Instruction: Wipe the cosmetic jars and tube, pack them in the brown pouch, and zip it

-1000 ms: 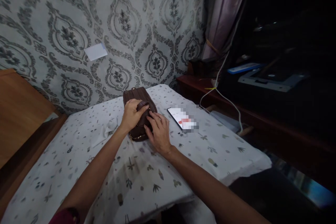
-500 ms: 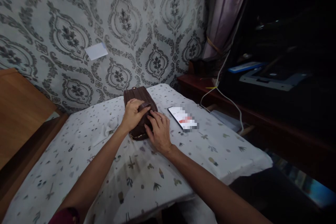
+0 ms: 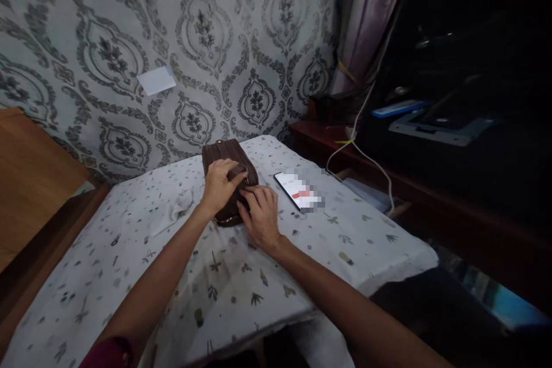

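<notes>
A brown leather-like bag with gold-coloured zip edging lies on the patterned cloth. My left hand is closed over its upper side, thumb and fingers gripping a raised brown fold or strap. At the bag's right side, my right hand has bent fingers and thumb closed on the edge near the zip. Whether its fingertips hold a small zip pull is too dark to make out. My hands cover much of the bag's middle.
A phone with a lit screen lies right of the bag. On the left is a crumpled white cloth. The table meets a patterned wall; a wooden panel stands left, and a white cable hangs right.
My right fingers have shifted slightly up and left along the bag's edge, and the fold under my left hand sits a little higher. The whole view has moved slightly.
</notes>
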`<state>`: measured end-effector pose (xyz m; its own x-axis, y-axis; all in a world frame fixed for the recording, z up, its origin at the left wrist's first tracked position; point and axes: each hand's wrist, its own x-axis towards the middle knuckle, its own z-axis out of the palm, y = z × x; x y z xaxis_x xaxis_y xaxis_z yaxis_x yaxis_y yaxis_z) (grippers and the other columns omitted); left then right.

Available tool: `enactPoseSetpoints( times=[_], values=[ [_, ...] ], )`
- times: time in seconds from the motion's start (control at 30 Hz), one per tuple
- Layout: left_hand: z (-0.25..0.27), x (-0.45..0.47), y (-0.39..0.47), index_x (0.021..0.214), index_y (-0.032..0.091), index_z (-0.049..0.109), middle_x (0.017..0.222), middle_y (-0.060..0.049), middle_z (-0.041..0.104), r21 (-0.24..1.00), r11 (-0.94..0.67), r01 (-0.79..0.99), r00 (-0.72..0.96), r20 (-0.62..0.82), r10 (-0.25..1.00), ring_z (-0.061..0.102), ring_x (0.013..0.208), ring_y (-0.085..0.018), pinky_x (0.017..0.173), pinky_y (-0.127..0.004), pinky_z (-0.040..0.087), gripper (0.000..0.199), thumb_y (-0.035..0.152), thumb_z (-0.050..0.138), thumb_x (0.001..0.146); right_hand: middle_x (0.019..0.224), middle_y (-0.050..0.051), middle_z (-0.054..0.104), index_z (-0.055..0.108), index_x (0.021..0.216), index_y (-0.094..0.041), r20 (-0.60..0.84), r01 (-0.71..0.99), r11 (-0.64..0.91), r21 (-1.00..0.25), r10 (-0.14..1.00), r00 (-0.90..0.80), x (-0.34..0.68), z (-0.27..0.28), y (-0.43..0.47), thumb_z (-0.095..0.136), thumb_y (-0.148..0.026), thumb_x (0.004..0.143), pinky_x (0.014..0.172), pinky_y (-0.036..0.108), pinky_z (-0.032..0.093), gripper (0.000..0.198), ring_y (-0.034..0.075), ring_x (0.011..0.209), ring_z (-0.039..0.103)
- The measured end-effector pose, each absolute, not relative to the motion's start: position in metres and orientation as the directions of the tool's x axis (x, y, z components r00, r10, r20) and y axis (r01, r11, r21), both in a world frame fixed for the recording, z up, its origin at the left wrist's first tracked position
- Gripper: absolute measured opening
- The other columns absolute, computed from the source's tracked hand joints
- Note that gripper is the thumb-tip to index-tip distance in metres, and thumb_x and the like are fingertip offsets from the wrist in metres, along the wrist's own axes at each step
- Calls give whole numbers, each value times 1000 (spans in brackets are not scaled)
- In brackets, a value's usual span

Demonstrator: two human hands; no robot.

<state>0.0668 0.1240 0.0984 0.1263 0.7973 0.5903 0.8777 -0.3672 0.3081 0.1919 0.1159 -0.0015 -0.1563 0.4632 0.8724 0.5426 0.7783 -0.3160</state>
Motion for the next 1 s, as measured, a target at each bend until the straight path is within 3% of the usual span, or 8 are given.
enactPoseSetpoints(
  times=[0.1, 0.37, 1.0],
  values=[
    [98, 66, 124, 80, 21, 69, 82, -2, 72, 338, -371, 865, 98, 612, 785, 63, 86, -20, 87, -35, 46, 9, 22, 65, 88, 106, 11, 67, 63, 112, -18, 875, 536, 783, -316, 459, -155, 192, -3, 116, 55, -22, 95, 90, 44, 42, 19, 27, 101, 53],
    [91, 63, 128, 72, 21, 65, 73, 1, 69, 371, -376, 849, 77, 618, 783, 64, 78, -18, 101, -39, 42, 17, 27, 64, 88, 109, 10, 68, 64, 115, -20, 873, 512, 793, -330, 462, -154, 191, -6, 119, 52, -20, 96, 91, 44, 43, 22, 26, 104, 54],
    [96, 62, 121, 86, 20, 70, 94, -2, 77, 344, -374, 862, 150, 532, 834, 67, 96, -20, 110, -44, 36, 4, 23, 68, 87, 107, 12, 67, 65, 108, -17, 865, 486, 806, -339, 470, -175, 195, 0, 121, 52, -20, 95, 87, 44, 44, 18, 27, 101, 55]
  ],
)
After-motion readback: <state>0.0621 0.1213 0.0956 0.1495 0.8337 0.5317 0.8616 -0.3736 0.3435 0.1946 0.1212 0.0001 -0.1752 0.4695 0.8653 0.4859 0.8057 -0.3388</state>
